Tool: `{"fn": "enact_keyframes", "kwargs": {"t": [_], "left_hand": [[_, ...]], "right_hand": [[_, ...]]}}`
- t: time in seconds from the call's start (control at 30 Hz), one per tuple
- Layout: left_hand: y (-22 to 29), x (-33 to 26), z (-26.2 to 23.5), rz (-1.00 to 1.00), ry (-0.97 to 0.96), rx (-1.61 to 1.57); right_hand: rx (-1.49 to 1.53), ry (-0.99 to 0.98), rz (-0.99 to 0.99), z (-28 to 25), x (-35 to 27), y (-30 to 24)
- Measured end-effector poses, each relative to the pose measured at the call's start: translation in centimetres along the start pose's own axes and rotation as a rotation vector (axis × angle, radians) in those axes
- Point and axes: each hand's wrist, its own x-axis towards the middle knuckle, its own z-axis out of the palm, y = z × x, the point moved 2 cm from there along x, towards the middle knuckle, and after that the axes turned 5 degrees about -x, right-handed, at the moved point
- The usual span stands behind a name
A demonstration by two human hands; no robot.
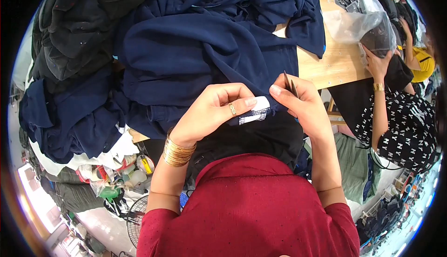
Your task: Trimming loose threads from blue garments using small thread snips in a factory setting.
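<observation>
A navy garment (pixel 186 47) lies spread over the table, and its near edge comes toward me. My left hand (pixel 212 110) pinches that edge between thumb and fingers, at a white label (pixel 260 105) with a dark stitched seam along it. Close beside it, my right hand (pixel 305 103) is closed around a pair of dark thread snips (pixel 290 84), their pointed blades sticking up past the fingers. The right thumb and a finger also meet at the garment's edge next to the label. The snips' handle is mostly hidden in the palm.
More navy garments (pixel 70 117) and a dark pile of clothing (pixel 88 24) lie at left. The wooden tabletop (pixel 330 64) shows at right. There a co-worker's hand (pixel 379 64) touches a clear plastic bag (pixel 349 26). A fan (pixel 136 219) stands low at left.
</observation>
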Motion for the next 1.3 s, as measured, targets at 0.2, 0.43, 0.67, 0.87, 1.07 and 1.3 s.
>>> {"fn": "enact_keyframes", "kwargs": {"t": [0.2, 0.43, 0.67, 0.87, 1.07, 1.3], "left_hand": [[0.1, 0.4, 0.3, -0.019, -0.004, -0.002], [0.1, 0.5, 0.6, -0.022, 0.056, -0.004], [0.6, 0.2, 0.9, 0.033, 0.142, -0.154], [-1.5, 0.7, 1.3, 0.023, 0.209, -0.57], [-1.9, 0.7, 3.3, 0.095, 0.16, -0.654], [-1.8, 1.2, 4.8, 0.03, 0.142, -0.808]], "right_hand": [[-0.37, 0.196, -0.354, -0.1, 0.3, 0.6], [-0.641, 0.319, -0.589, 0.3, -2.3, -2.2], [-0.497, 0.286, -0.26, -0.2, -3.4, -2.0], [0.137, 0.134, -0.059, 1.0, -4.4, -1.2], [0.245, -0.034, 0.047, 2.3, -4.5, -0.4], [-0.133, 0.451, -0.297, 1.3, -4.7, 0.4]]}}
